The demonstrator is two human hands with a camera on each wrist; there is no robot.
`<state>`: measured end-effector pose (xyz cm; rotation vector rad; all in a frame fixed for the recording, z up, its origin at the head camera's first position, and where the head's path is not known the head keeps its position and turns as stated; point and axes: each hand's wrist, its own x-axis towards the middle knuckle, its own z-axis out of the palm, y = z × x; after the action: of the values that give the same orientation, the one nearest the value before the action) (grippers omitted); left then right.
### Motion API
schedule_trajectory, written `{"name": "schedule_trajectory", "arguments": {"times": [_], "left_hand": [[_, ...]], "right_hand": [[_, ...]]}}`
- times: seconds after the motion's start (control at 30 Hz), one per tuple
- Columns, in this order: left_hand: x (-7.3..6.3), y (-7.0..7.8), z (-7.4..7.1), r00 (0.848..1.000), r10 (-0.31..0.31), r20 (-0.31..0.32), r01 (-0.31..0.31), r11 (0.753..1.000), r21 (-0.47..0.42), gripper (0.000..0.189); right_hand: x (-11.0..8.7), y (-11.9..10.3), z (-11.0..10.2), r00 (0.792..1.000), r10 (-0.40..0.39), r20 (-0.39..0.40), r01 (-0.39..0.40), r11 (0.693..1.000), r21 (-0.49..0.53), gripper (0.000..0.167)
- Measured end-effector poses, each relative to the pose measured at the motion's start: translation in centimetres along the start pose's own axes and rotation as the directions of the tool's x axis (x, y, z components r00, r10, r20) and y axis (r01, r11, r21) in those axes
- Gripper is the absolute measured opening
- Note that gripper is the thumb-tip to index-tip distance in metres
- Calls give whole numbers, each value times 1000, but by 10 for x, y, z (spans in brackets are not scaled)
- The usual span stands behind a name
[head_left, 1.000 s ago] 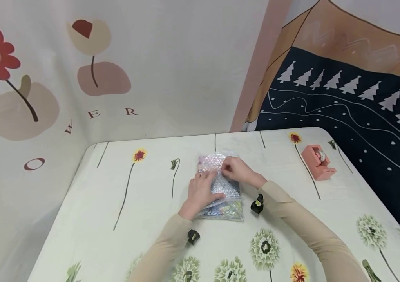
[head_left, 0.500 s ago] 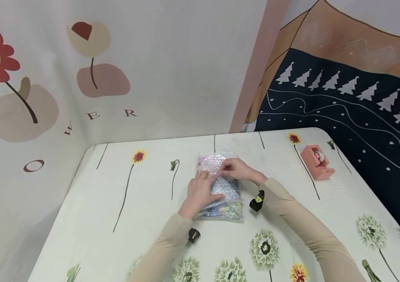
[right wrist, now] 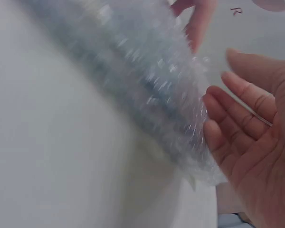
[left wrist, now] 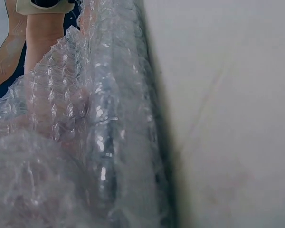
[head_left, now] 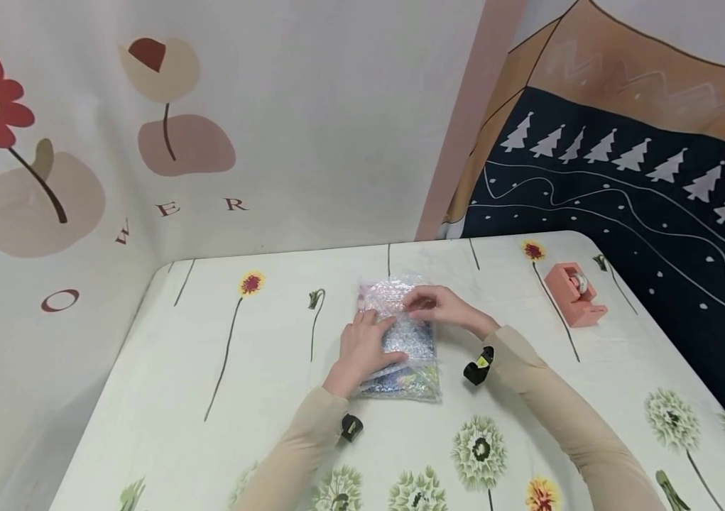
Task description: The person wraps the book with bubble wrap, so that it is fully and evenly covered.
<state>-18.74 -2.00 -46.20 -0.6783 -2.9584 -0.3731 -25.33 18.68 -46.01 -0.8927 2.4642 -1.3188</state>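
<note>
A flat package in clear bubble wrap (head_left: 415, 341) lies at the middle of the table, a dark layer showing through it. At its near end a multicoloured printed surface (head_left: 416, 382) is visible under the plastic. My left hand (head_left: 362, 349) rests on the package's left side, fingers straight and thumb spread. Over the upper right part is my right hand (head_left: 442, 306). The right wrist view shows this right hand (right wrist: 254, 128) with loosely bent fingers, holding nothing, fingertips right at the edge of the wrap (right wrist: 147, 71). Bubble wrap (left wrist: 123, 104) fills much of the left wrist view.
A pink tape dispenser (head_left: 573, 298) with a roll of tape stands at the back right of the table. The flower-printed tablecloth (head_left: 285, 426) surrounds the package. Printed curtains (head_left: 324, 142) hang behind the table and at its right.
My right hand, which pinched at the bubble wrap earlier, has loosened its fingers and shifted slightly right. My left hand stays in place on the package.
</note>
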Motion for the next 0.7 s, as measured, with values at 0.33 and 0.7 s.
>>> {"name": "schedule_trajectory", "arguments": {"times": [0.33, 0.7], "left_hand": [[1, 0, 2, 1000, -8, 9, 8, 1000, 1, 75], [-2, 1, 2, 1000, -4, -9, 4, 1000, -19, 85]], "right_hand": [[-5, -1, 9, 942, -329, -70, 273, 870, -410, 13], [-8, 5, 1, 952, -56, -300, 33, 996, -82, 3]]}}
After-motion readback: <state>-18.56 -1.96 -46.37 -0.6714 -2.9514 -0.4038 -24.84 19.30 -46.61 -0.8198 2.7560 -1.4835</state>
